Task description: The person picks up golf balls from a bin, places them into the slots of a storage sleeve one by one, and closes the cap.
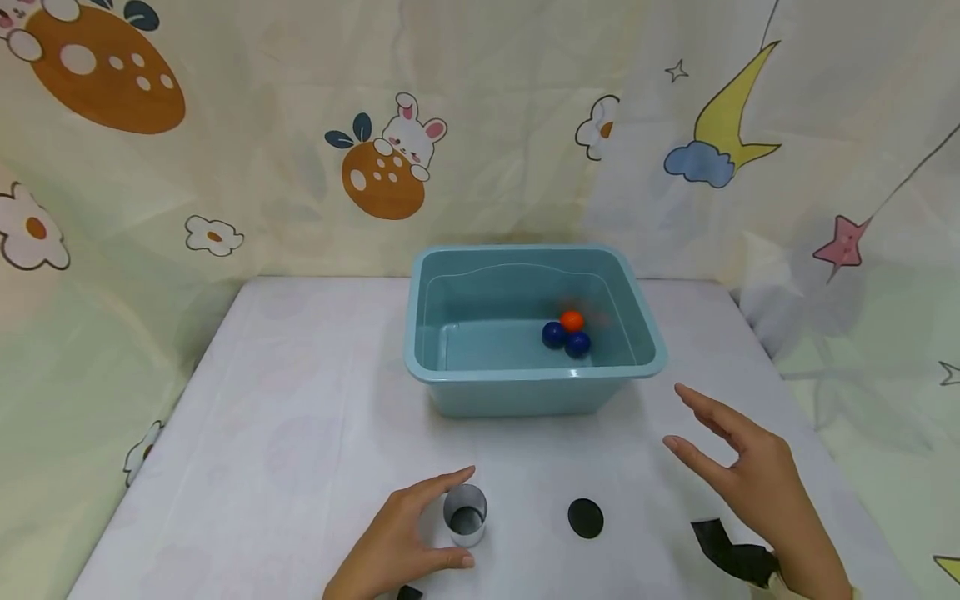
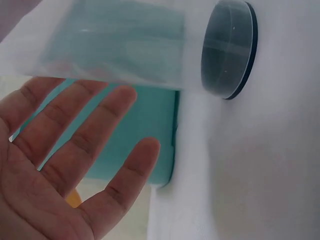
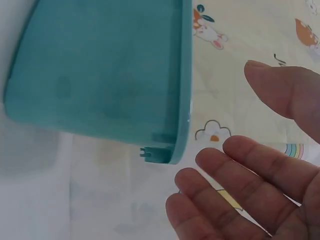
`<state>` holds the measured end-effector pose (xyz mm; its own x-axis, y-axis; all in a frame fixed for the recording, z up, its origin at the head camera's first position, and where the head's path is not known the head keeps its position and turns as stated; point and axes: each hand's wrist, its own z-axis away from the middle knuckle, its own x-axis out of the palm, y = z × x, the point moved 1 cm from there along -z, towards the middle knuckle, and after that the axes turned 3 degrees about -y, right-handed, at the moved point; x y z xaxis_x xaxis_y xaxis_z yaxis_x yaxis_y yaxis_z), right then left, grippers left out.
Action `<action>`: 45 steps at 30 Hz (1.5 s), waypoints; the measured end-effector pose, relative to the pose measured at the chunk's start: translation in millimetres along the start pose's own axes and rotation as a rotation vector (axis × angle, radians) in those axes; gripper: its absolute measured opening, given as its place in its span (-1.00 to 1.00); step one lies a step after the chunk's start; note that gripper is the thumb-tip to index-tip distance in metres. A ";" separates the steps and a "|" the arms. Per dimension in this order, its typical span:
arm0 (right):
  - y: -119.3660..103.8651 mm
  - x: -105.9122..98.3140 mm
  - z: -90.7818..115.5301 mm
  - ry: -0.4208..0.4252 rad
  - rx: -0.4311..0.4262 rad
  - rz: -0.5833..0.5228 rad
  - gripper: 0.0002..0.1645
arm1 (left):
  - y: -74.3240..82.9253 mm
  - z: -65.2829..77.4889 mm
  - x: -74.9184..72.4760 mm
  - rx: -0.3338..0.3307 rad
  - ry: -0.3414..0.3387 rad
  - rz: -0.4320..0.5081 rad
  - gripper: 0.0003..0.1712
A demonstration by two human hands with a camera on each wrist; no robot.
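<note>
A clear plastic cup (image 1: 466, 515) stands upright on the white table, its dark round bottom (image 2: 227, 50) showing through in the left wrist view. My left hand (image 1: 408, 533) is around its left side, thumb in front and index finger behind, fingers loosely extended rather than closed on it. To the right, my right hand (image 1: 750, 467) hovers near the front right corner of the light blue bin (image 1: 517, 396), fingers apart and holding nothing. Inside the bin, two blue balls (image 1: 554, 335) and an orange ball (image 1: 572, 322) lie together toward the right; a reddish blur shows beside the orange one.
A flat black disc (image 1: 586, 518) lies on the table (image 1: 300, 433) between the two hands. A bent black strip (image 1: 731, 552) is by the right wrist, and a small black piece (image 1: 409, 592) by the left. Behind the bin hangs a cartoon-printed curtain (image 1: 510, 167).
</note>
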<state>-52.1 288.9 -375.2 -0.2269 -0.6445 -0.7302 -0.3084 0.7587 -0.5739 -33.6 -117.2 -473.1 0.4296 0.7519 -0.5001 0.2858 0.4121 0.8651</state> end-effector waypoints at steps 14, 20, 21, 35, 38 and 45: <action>-3.2 -27.5 -47.5 -0.068 -0.153 -0.106 -0.25 | -2.1 -4.7 3.4 0.036 -0.021 0.060 -0.11; -3.9 -39.6 -69.0 -0.124 -0.147 -0.104 -0.32 | -3.3 -4.9 3.4 0.017 -0.023 0.098 -0.16; -4.3 -41.3 -72.5 -0.136 -0.146 -0.103 -0.33 | -3.5 -4.9 3.5 0.018 -0.023 0.104 -0.18; -14.6 -53.9 -112.2 -0.252 -0.231 0.039 -0.38 | -2.4 -2.8 0.3 -0.042 0.028 0.075 -0.33; -18.2 -50.5 -121.1 -0.283 -0.261 0.041 -0.38 | -2.2 -1.6 -1.0 -0.052 0.043 0.073 -0.33; -22.8 -44.9 -149.5 -0.392 -0.245 -0.022 -0.42 | -0.7 2.9 -4.5 -0.018 0.098 0.073 -0.34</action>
<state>-173.0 286.4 -273.9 0.1337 -0.5402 -0.8309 -0.5296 0.6697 -0.5206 -33.2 -122.4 -471.5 0.3622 0.8266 -0.4308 0.2410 0.3634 0.8999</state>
